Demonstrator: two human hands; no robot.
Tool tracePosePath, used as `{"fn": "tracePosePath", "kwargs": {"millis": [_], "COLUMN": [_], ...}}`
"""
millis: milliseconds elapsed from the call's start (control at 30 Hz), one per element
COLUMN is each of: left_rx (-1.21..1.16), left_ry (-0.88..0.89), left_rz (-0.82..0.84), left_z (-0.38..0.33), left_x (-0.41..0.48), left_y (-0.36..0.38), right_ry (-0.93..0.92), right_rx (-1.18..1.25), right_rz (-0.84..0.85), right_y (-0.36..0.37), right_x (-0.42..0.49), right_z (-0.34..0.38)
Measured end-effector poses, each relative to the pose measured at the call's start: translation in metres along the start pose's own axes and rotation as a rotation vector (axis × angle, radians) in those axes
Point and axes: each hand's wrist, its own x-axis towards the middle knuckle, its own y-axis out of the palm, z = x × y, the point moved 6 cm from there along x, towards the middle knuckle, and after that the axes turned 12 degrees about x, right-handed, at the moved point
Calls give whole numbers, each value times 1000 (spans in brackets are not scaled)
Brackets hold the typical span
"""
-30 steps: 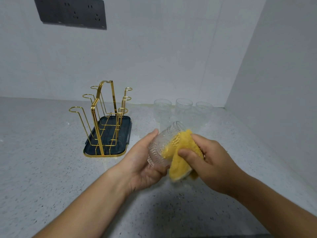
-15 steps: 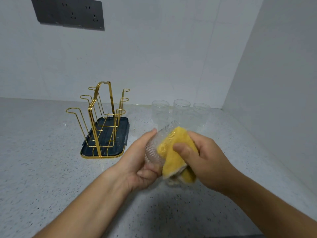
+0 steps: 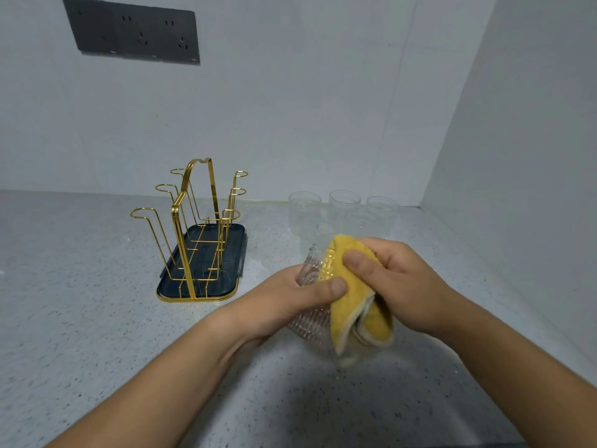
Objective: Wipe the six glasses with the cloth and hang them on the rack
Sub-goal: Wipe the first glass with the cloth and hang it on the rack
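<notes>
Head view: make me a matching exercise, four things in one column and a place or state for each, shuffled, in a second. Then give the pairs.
Things
1. yellow cloth
2. ribbed clear glass
3. gold wire rack on its dark tray
4. dark socket panel

Places or states
A. mounted on the wall, upper left
B. on the counter, no glass hung on it
C. in the right hand, pressed against the glass
D. in the grip of the left hand

Pairs: 1-C, 2-D, 3-B, 4-A
</notes>
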Motion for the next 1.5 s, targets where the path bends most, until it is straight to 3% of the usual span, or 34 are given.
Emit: {"fn": "tracePosePath", "kwargs": {"millis": [133,200,300,433,533,600,733,833,933,1033,1200,1367,1500], "left_rx": [-104,-236,-445,-626,-748,-828,-859,-879,-891,-946,-918,-854,-871], "left_ry": [-40,-19,137,287,266,192,143,123,122,98,-28,3,63], "left_rz": [-68,-146,-201,-347,-471,-539,-615,-547,-536,-532,-480,-511,-455], "left_z": [8,7,-8,-31,-29,-23,-18,-13,-15,-15,-15,-13,-11], "left_x": [-5,-7,-6,4,12,15,13,11,8,8,7,4,0], "left_y": [-13,-20,-28,-26,-13,-4,-4,4,19,26,28,25,39], "right_ry": [-14,-20,73,179,172,171,117,77,53,42,77,-107,-33], "right_rx": [503,743,919,1072,1103,1095,881,868,1008,1024,830,666,835], "right_rz": [-450,-587,-602,-497,-442,-506,-538,-565,-612,-559,-559,-531,-628], "right_y": [-39,-53,-42,2,34,51,77,69,39,26,52,46,15], "right_x": [5,3,-1,-4,1,0,-9,-10,-2,3,-10,-15,-4], "right_z": [-12,-20,-37,-56,-53,-54,-68,-63,-57,-49,-64,-50,-44]}}
